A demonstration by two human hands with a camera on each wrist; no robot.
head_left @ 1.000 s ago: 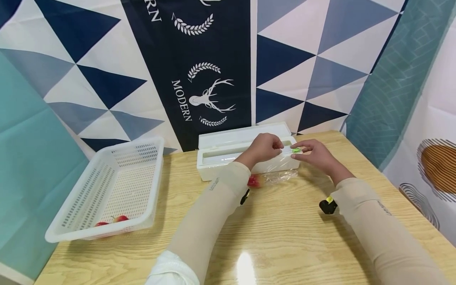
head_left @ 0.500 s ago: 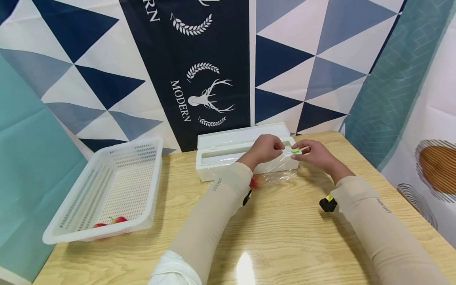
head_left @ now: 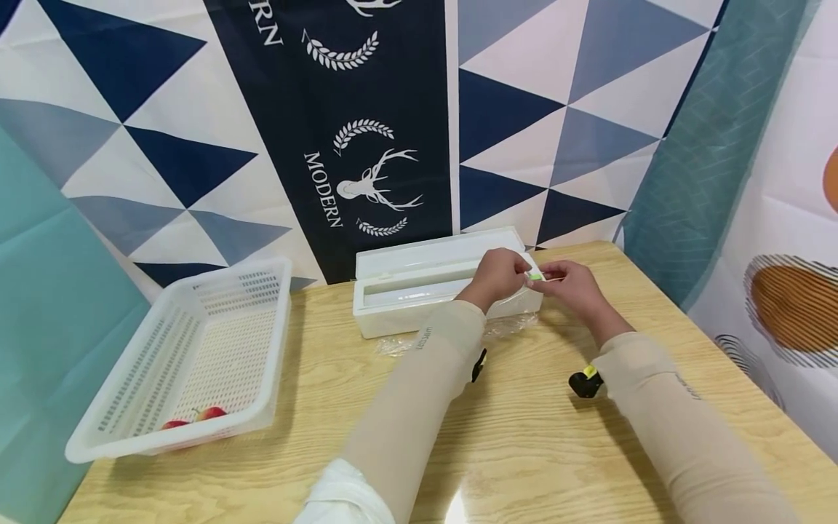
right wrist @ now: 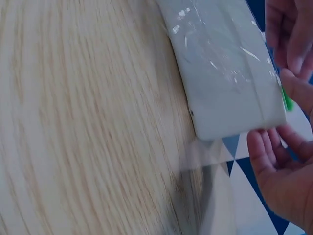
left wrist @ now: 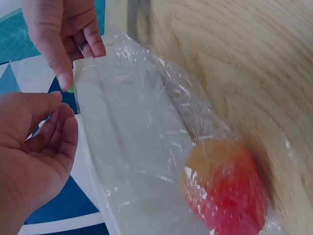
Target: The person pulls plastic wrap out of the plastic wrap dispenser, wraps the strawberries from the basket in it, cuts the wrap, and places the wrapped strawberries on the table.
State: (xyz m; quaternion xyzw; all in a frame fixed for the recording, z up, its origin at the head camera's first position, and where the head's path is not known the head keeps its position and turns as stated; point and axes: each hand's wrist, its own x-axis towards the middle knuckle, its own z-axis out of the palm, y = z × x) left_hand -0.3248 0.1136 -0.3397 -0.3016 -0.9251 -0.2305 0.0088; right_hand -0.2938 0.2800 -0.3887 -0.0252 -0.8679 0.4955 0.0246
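Note:
A long white cling film box (head_left: 419, 309) with its lid raised stands against the back wall. Clear cling film (left wrist: 161, 83) hangs over its front and covers a red and yellow apple (left wrist: 227, 188) on the table; my left forearm hides the apple in the head view. My left hand (head_left: 500, 275) is at the box's right end, fingertips curled toward the thumb; whether film is between them is unclear. My right hand (head_left: 571, 284) grips the box's end corner, thumb by a small green slider (head_left: 535, 276) and fingers beneath.
To the left, a white perforated plastic basket (head_left: 278, 342) holds red apples (head_left: 211, 413) in its near corner. A patterned cloth (head_left: 393, 94) hangs behind the wooden table (head_left: 524, 451), close to the box's back.
My left hand has moved right, up to the slider and the right hand. My right fingers have drawn in at the box's end. The head view has shifted slightly, and my forearm now covers the apple.

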